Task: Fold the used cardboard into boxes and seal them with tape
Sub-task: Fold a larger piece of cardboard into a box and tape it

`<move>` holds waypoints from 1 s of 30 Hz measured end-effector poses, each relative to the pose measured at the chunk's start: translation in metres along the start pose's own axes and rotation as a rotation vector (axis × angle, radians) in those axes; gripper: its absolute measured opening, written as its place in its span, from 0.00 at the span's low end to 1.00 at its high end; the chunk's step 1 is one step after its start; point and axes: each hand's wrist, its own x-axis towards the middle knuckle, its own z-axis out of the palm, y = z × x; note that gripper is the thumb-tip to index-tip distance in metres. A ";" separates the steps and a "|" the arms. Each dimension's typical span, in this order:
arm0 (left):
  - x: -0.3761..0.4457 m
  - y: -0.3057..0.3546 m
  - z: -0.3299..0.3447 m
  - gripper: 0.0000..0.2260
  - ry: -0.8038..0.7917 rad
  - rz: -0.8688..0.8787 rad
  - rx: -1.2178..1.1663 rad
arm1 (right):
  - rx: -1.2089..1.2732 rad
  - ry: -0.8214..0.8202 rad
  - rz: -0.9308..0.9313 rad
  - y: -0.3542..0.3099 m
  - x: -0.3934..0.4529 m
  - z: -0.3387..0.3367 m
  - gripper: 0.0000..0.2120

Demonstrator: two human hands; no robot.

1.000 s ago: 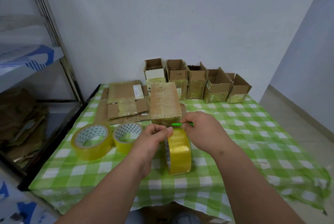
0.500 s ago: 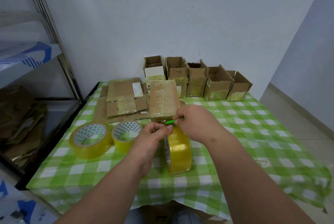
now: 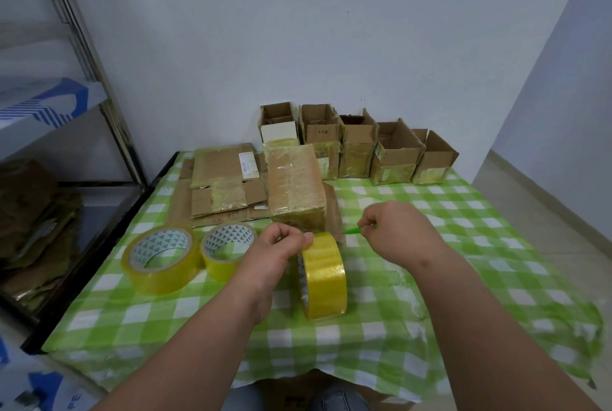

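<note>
A yellow tape roll [image 3: 324, 274] stands on its edge on the green checked tablecloth [image 3: 463, 245]. My left hand [image 3: 276, 251] grips the roll at its top. My right hand [image 3: 402, 233] is a little to the right of it and holds a thin green tool [image 3: 353, 230] whose tip points left toward the roll. Just behind the hands stands a taped cardboard box [image 3: 296, 187]. Flattened cardboard pieces [image 3: 225, 185] lie to its left.
Two more tape rolls [image 3: 160, 260] [image 3: 228, 250] lie flat at the left. A row of several open cardboard boxes [image 3: 359, 145] lines the wall at the back. A metal shelf [image 3: 66, 132] with stacked cardboard stands left of the table.
My right hand with the green tool has moved right, away from the top of the tape roll. My left hand stays on the roll.
</note>
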 end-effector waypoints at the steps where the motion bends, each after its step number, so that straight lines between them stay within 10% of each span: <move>1: 0.000 0.000 0.000 0.07 -0.003 0.003 -0.002 | 0.003 -0.007 0.031 0.007 0.000 0.005 0.10; 11: -0.007 0.002 0.001 0.07 -0.034 0.030 -0.002 | -0.076 -0.065 0.123 0.018 -0.010 0.054 0.24; 19: -0.011 0.001 0.002 0.06 -0.035 0.066 0.000 | 0.565 0.185 -0.054 -0.018 0.001 0.039 0.22; 30: -0.003 -0.002 -0.013 0.04 0.124 0.226 0.306 | 0.192 0.199 -0.240 -0.037 0.031 0.029 0.27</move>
